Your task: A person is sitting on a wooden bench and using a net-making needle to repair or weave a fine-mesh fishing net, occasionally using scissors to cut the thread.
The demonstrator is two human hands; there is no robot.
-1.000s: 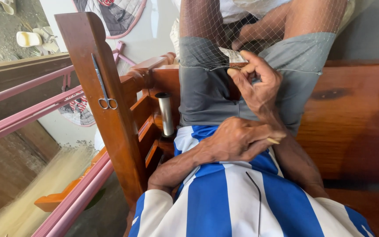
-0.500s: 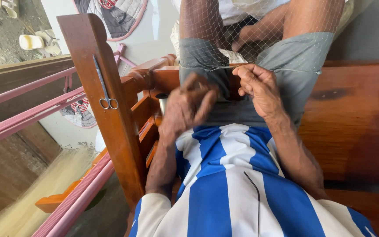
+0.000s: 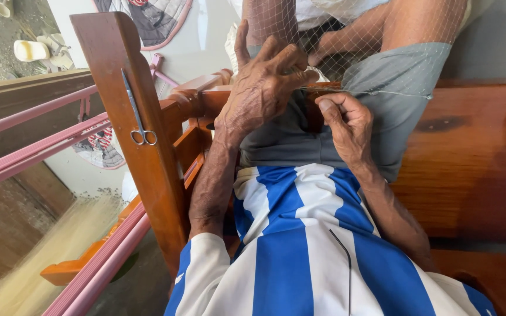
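- Pinched between thumb and forefinger of the right hand (image 3: 346, 126) is a thin pale line at the edge of the fine, translucent mesh fishing net (image 3: 382, 41), which drapes over the grey-shorted knees just above that hand.
- Since a second ago the left hand (image 3: 262, 88) has risen from the lap to the net's edge, beside the right hand; both hands now work the same stretch of line.
- Left fingers are spread and curled, palm down, wrist bent upward; whether they grip the line cannot be told.
- Left of the net, steel scissors (image 3: 139, 117) hang on the brown wooden post (image 3: 118, 76).
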